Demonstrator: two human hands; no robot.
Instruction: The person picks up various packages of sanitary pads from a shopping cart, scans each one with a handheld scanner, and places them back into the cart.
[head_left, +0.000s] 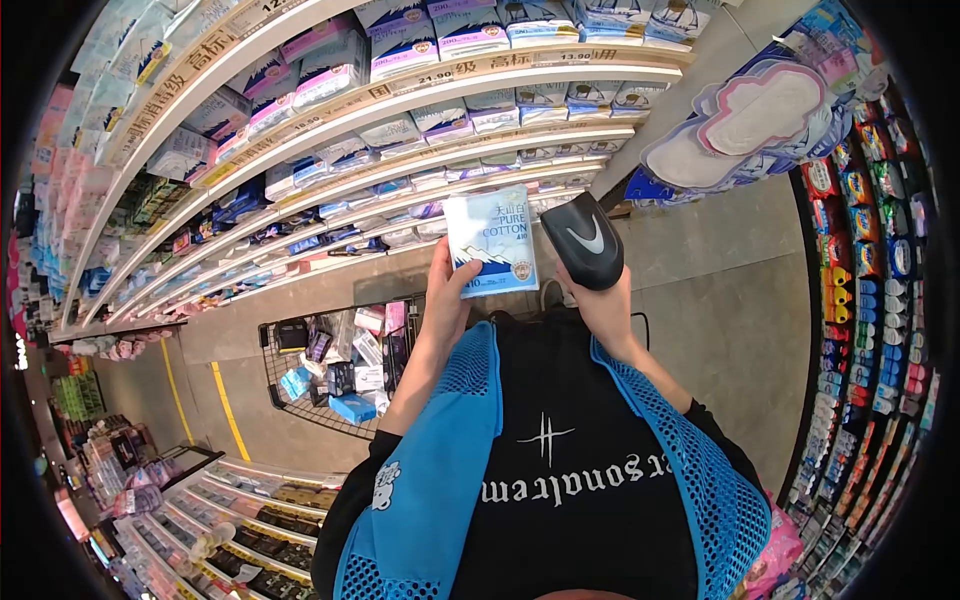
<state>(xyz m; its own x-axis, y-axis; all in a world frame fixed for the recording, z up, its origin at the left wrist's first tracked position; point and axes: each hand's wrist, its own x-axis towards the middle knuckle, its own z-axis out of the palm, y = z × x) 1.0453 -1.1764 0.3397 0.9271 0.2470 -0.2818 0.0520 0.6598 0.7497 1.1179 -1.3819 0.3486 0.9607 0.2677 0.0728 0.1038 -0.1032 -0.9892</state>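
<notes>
My left hand [443,295] is closed around the side of a white and light-blue pack of sanitary pads [508,240], with the thumb across its front. The pack is upright, and "PURE COTTON" and a mountain picture face me. Just to its right, my right hand [606,318] grips a black handheld barcode scanner [581,238]. The scanner's rounded head covers most of those fingers, and its handle is hidden. A narrow gap separates scanner and pack. Both hands are in front of my chest, before the shelves.
Shelves [440,82] stacked with packs run across the front and left. A wire cart [266,365] with mixed packages stands left of me. A large pad-shaped display [765,110] hangs at front right; a stocked rack [860,300] lines the right side. More shelves [240,520] stand behind left.
</notes>
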